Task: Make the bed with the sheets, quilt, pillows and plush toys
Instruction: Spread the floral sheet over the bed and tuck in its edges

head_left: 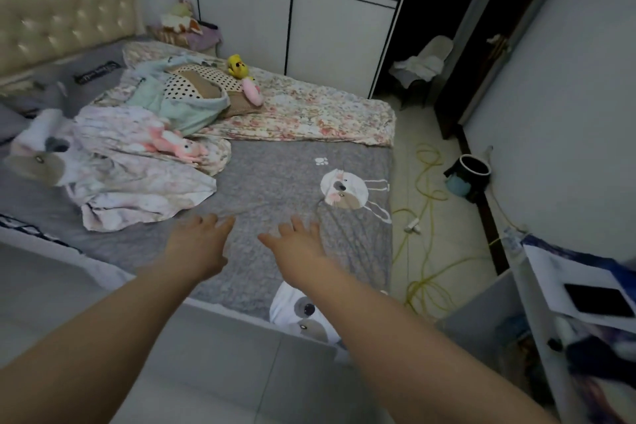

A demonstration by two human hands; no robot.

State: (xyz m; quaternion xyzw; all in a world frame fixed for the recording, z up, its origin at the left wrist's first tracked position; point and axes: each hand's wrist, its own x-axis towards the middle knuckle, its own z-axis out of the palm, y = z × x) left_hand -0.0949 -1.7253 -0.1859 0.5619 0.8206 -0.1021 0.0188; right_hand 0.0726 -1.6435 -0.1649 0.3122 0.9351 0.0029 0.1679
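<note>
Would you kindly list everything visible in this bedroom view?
grey sheet: one, grey with cartoon dogs, spread across the centre
floral quilt: one, pale floral, sheet's far side
crumpled cover: one, pink-white, left on the sheet
polka-dot pillow: one, beige, black dots, partly in a mint case
yellow plush: one, yellow, beside the pillow
pink plushes: two, pink, one by the yellow plush, one on the crumpled cover
headboard: one, beige, top left
wardrobe: one, white, dark bands, behind the quilt
cable: one, yellow, on the floor, right
bucket: one, black, by the cable
phone: one, black, on white paper, right
left hand: one, open, over the sheet
right hand: one, open, over the sheet
</note>
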